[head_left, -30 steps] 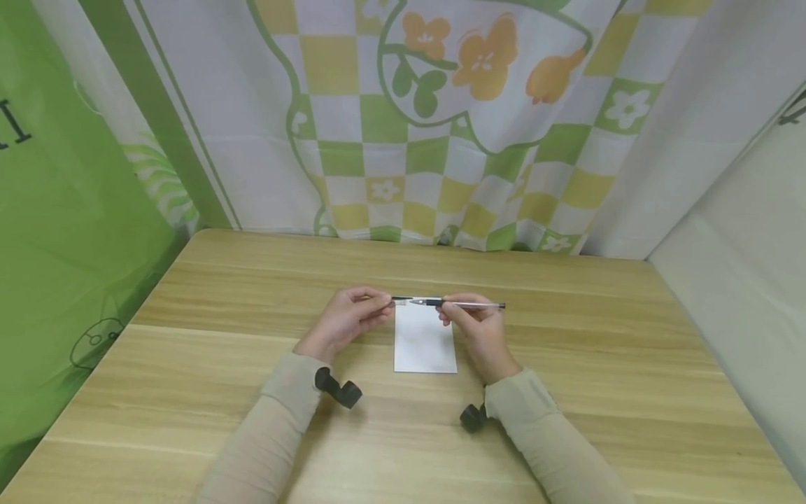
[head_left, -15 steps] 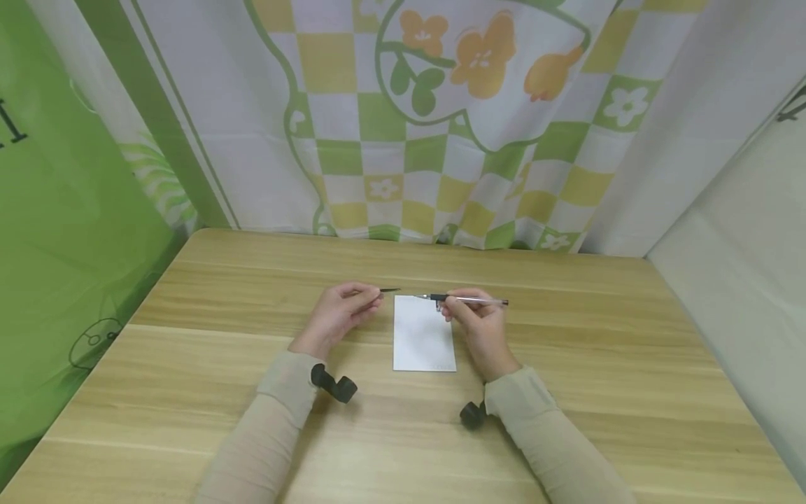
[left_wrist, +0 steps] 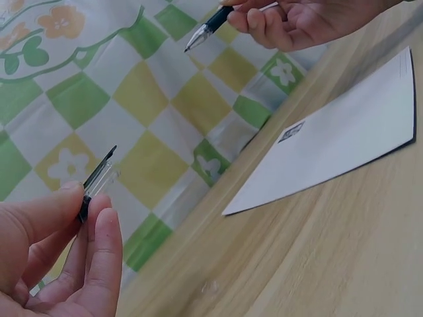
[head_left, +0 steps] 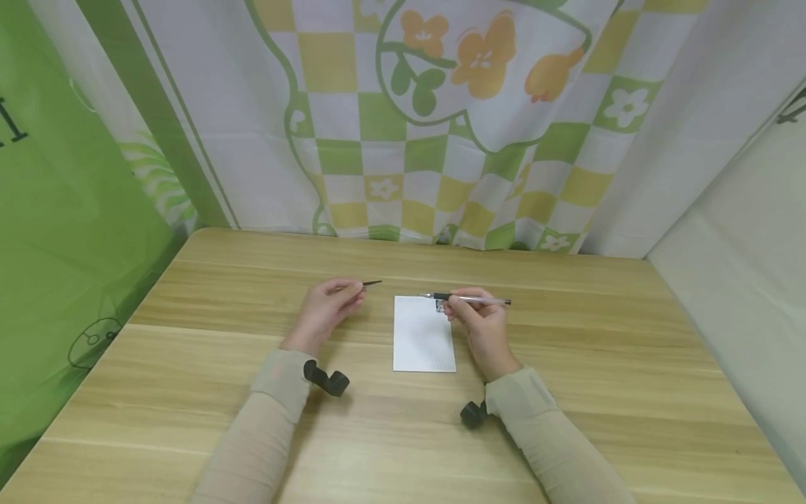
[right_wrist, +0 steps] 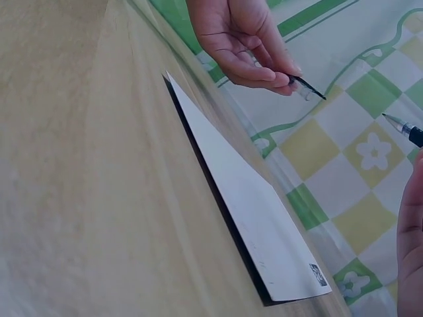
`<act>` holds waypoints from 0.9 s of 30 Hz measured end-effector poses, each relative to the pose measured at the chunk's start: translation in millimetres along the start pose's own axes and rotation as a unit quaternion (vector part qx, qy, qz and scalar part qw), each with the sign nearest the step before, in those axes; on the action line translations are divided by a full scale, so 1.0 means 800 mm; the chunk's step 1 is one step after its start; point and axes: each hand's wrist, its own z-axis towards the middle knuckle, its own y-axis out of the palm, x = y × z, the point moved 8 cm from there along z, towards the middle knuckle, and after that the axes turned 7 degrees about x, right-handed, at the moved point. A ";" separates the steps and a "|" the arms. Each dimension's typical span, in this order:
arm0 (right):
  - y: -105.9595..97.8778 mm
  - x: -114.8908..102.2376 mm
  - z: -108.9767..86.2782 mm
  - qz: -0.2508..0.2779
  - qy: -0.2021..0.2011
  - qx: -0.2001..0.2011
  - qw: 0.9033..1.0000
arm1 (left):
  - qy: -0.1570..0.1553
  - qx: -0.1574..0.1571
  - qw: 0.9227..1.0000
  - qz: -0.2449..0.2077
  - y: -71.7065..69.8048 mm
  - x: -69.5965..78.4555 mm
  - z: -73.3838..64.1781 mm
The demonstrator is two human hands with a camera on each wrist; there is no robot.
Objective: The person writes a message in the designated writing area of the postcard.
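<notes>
My left hand (head_left: 327,311) pinches a clear pen cap (left_wrist: 100,179) with a black clip between thumb and fingertips, off to the left of the paper. In my right hand (head_left: 481,325) is a gel pen (head_left: 481,302) with a black grip and clear barrel, its bare tip pointing left. The pen is held above the far right corner of a white notepad (head_left: 423,339). That pad lies flat on the table between the hands, with a small dark printed square (left_wrist: 291,132) near one corner. Cap and pen tip are well apart.
The pad rests on a wooden table (head_left: 567,378). A checked, flowered curtain (head_left: 434,147) hangs along its far edge, green cloth (head_left: 82,210) on the left and a pale cloth (head_left: 749,231) on the right. Black wrist cameras (head_left: 327,379) sit on both sleeves.
The left hand has drawn the cap away from the pen tip, to the left and slightly farther back. The right hand with the pen has barely moved; the pad stays put.
</notes>
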 end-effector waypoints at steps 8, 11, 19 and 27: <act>-0.006 0.005 0.002 0.015 0.012 0.014 1.000 | 0.008 0.031 0.999 -0.002 -0.020 -0.001 0.005; -0.008 0.007 0.002 0.015 0.017 0.017 1.000 | 0.012 0.043 0.999 0.002 -0.027 -0.001 0.007; -0.009 0.009 0.002 0.016 0.030 0.019 0.999 | 0.028 0.072 0.997 0.005 -0.046 0.002 0.011; -0.007 0.006 0.003 0.029 0.031 0.016 0.999 | 0.034 0.086 0.995 0.031 -0.059 0.005 0.015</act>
